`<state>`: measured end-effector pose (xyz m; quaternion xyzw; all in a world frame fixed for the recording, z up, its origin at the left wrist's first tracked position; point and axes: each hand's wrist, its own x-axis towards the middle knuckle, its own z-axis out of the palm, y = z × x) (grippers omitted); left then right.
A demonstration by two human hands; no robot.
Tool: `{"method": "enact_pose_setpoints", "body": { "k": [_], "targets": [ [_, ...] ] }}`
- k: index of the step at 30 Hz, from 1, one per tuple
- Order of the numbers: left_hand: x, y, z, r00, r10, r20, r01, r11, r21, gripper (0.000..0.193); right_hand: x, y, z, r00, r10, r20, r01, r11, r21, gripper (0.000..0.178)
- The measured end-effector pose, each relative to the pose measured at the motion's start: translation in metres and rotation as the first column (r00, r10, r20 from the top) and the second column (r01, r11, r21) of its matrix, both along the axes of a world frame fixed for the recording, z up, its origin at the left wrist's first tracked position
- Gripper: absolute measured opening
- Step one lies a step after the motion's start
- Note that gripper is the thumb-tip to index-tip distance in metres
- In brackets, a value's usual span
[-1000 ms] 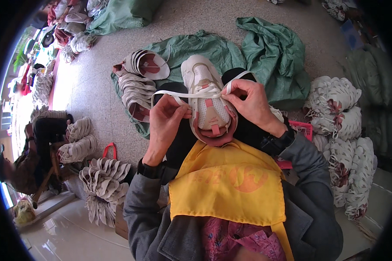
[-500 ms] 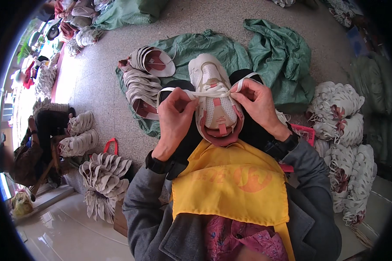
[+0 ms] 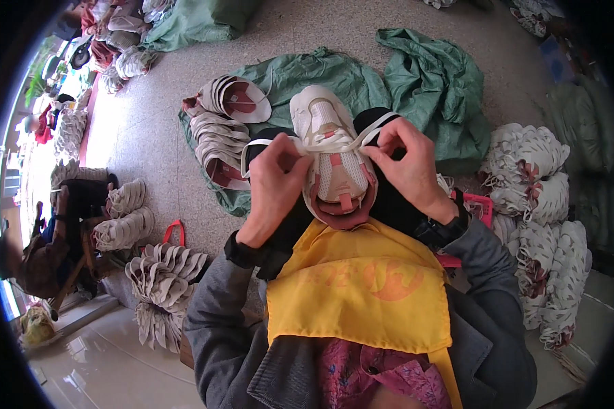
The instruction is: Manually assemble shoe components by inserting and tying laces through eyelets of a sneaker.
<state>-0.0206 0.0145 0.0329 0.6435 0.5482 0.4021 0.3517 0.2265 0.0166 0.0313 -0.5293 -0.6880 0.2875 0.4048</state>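
Note:
A white and pink sneaker (image 3: 339,178) rests between my knees, its toe pointing away from me and its heel opening toward my yellow apron (image 3: 361,286). A flat white shoelace (image 3: 329,145) crosses over the lower part of its lacing. My left hand (image 3: 277,178) pinches the lace at the shoe's left side, and a loop of it hangs out beyond the fingers. On the right side, my right hand (image 3: 404,161) pinches the other stretch of lace between thumb and forefinger; its end runs up past the hand.
Stacked shoe uppers (image 3: 220,140) lie on a green sack (image 3: 286,78) ahead to the left. Another crumpled green sack (image 3: 440,102) is ahead right. Bundled white uppers (image 3: 546,225) are piled at right beside a pink basket (image 3: 481,208). More uppers (image 3: 164,273) and a seated person (image 3: 48,238) are at left.
The pinched lace has slackened slightly at the right. Both hands stay closed on it at nearly the same places, and the view has shifted a little.

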Motion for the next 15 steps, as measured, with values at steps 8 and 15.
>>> {"method": "enact_pose_setpoints", "body": {
  "k": [8,15],
  "targets": [
    [0.006,-0.008,-0.004,0.995,0.103,0.014,-0.103,0.994,0.023,0.023,-0.012,-0.012,0.014,0.962,0.107,0.251,-0.163,0.963,0.215,0.026],
    [0.012,-0.011,-0.005,0.990,0.101,-0.099,-0.071,0.960,0.271,0.021,-0.020,-0.012,0.006,0.957,0.043,0.285,-0.098,0.979,0.181,0.026]
  ]
}}
